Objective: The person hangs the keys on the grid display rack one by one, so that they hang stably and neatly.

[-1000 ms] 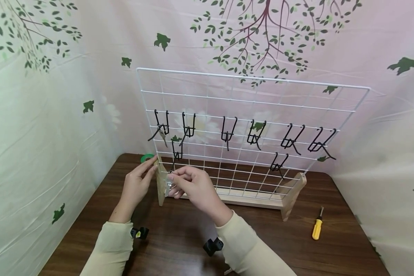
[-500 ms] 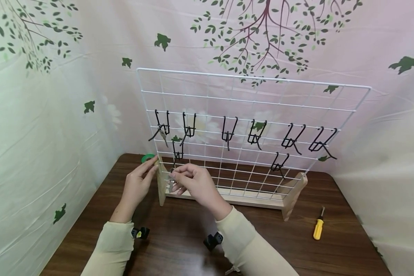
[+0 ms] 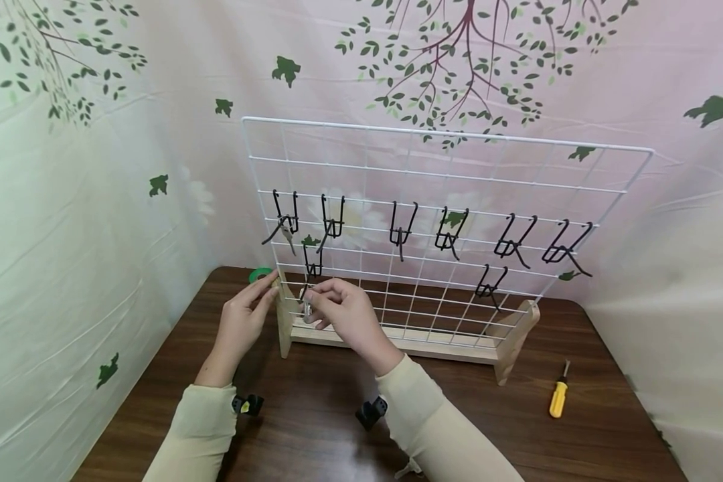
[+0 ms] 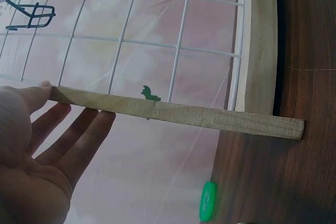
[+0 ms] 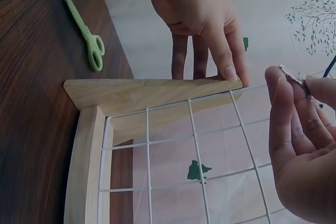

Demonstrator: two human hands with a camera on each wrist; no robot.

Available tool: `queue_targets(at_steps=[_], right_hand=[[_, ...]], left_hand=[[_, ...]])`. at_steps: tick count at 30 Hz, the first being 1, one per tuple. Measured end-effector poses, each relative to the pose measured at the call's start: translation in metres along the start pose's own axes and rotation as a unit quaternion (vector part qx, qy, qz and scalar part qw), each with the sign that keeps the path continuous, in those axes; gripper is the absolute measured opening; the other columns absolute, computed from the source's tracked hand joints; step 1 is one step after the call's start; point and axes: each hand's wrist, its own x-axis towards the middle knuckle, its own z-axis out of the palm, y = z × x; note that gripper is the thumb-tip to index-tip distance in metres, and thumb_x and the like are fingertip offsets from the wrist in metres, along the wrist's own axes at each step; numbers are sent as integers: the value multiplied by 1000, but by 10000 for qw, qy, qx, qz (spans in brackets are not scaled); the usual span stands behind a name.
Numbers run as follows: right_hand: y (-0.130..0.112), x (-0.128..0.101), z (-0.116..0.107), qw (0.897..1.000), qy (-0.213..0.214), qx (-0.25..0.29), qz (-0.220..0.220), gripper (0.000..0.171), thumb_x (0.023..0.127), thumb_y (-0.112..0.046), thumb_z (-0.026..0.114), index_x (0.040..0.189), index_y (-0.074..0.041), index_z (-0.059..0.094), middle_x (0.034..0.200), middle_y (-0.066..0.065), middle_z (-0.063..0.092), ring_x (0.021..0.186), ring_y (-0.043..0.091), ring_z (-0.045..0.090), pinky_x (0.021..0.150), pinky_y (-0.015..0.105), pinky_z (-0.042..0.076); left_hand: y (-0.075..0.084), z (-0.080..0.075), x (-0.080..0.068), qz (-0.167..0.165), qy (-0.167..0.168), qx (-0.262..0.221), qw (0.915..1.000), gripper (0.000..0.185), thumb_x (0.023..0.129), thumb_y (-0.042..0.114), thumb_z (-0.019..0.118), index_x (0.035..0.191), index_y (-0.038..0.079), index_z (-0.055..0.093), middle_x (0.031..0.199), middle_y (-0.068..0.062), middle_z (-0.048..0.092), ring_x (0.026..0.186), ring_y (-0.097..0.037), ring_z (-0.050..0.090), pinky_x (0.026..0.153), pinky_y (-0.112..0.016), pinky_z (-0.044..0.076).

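The wire grid panel is white, the hooks on it black, the stand pale blond wood. Streaked dark brown grain marks the tabletop. The curtain fades from cream to soft pink, printed with maroon branches and green leaves at one o'clock. Both sleeves are plain cream. A small metal item in the right hand is silvery; at four o'clock, the screwdriver has a yellow handle. In the right-wrist view, the scissors near ten o'clock are light green.
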Motion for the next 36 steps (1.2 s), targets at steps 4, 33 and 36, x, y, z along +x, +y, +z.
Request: queue_targets(at_steps=[4,33,36], right_hand=[[3,1,-2,9998,132,-105,123,30,104,-34,72,120,-9,74,105,14,83,82,22,80,77,43,69],[-15,-80,-81,9729,901,-2125,-156,42,107,-33,69,145,-17,60,136,2,72,121,18,70,99,34,59],[-7,-89,-89,9686,1081,-2239,-49,42,106,-30,70,145,-16,61,135,4,73,119,20,70,96,31,59]], left_hand=[[0,0,0,0,28,-8,10000,39,109,19,64,148,16,66,144,-16,71,127,-37,72,96,-54,63],[1,-2,-1,163,25,25,9999,39,109,18,65,148,14,66,144,-16,70,131,-37,70,101,-54,61],[1,-2,-1,173,27,47,9998,39,108,17,65,148,13,66,144,-16,71,130,-37,71,100,-54,62]])
